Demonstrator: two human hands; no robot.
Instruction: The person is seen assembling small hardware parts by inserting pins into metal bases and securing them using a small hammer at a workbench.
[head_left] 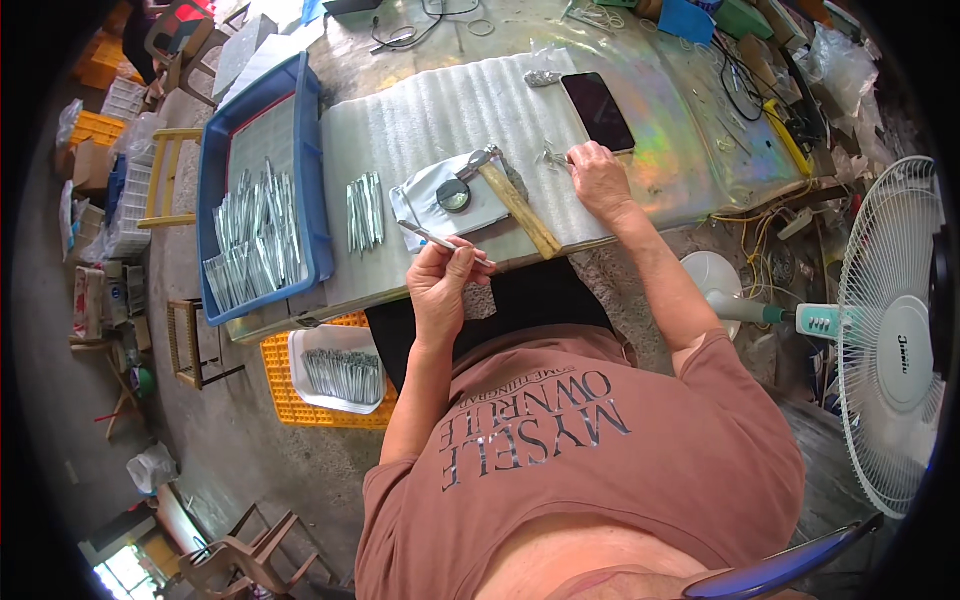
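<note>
My left hand (441,285) is closed in a pinch round a slim silver metal rod (425,234), held slantwise over the table's front edge. My right hand (600,182) rests low on the table, its fingertips drawn together beside a few small shiny metal pieces (553,156); what they pinch, if anything, is too small to make out. Between my hands, a hammer (520,210) with a wooden handle lies across a white cloth-like pad (415,196). A round dark-rimmed disc (454,196) sits on that pad. To its left, several similar silver rods (365,212) lie in a row.
A blue tray (313,190) full of silver rods stands at the table's left. Below it, a white tub (335,402) of thin metal pieces rests on an orange crate (277,375). A phone (598,110) lies beyond my right hand. A standing fan (890,340) is at the right.
</note>
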